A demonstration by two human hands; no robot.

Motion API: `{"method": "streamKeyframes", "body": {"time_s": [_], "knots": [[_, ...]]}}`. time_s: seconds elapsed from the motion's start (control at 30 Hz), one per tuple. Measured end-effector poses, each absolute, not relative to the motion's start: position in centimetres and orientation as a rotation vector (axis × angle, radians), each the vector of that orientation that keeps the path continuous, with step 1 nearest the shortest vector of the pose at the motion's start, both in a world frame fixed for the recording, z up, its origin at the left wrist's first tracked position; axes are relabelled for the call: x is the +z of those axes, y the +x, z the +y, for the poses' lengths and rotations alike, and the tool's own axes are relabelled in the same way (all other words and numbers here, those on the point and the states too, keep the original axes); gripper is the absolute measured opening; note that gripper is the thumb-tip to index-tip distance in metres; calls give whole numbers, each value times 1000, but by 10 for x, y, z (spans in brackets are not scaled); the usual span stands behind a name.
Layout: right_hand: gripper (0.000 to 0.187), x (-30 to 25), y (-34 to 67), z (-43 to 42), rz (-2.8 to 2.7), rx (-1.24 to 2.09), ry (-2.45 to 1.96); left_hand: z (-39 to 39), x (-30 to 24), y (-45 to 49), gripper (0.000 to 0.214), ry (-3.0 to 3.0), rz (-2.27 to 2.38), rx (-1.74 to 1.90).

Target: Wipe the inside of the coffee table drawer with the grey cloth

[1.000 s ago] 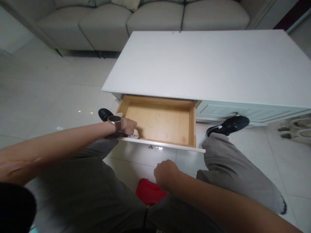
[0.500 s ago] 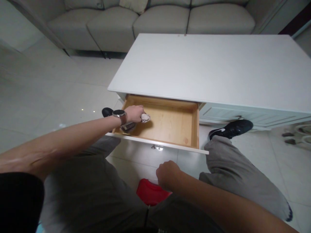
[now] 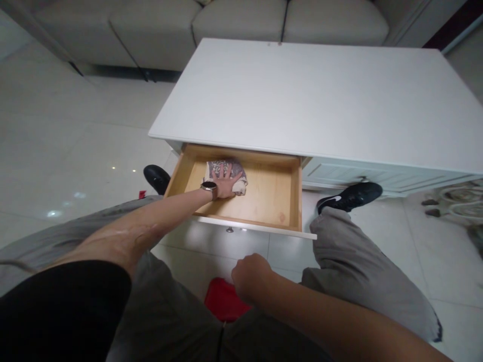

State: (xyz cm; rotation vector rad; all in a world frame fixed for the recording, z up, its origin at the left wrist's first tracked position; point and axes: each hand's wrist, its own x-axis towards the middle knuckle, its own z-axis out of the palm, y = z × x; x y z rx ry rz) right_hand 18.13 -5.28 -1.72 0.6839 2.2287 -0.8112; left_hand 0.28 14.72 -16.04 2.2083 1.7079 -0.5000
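Note:
Inside the pulled-out wooden drawer (image 3: 269,193), my left hand (image 3: 225,185) lies flat with its fingers spread. Beneath the palm is a patterned cloth (image 3: 240,188), brownish-purple and cream, spread on the left half of the drawer's bottom. A watch sits on my left wrist. My right hand (image 3: 251,276) is closed in a loose fist in front of the drawer, below its white front edge, apart from it. Its fingers are turned away, so whether anything is in them is hidden.
The drawer belongs to a white coffee table (image 3: 302,100) with a panelled door at right. A beige sofa (image 3: 241,22) stands behind. A red object (image 3: 224,301) is on the floor between my legs. My black shoes (image 3: 352,197) flank the drawer.
My left hand has gone from a closed grip on the bunched cloth to lying spread over it, and the cloth is now flattened out. My right hand stays closed in nearly the same place.

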Motion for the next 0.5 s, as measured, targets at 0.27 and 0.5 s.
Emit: {"method": "streamKeyframes", "body": {"time_s": [0.27, 0.5], "knots": [[26, -15, 173, -49, 2151, -813, 659, 152, -165, 73, 70, 2412, 1388, -297], [26, -32, 172, -46, 2164, -769, 668, 131, -173, 164, 67, 2572, 1002, -220]]}}
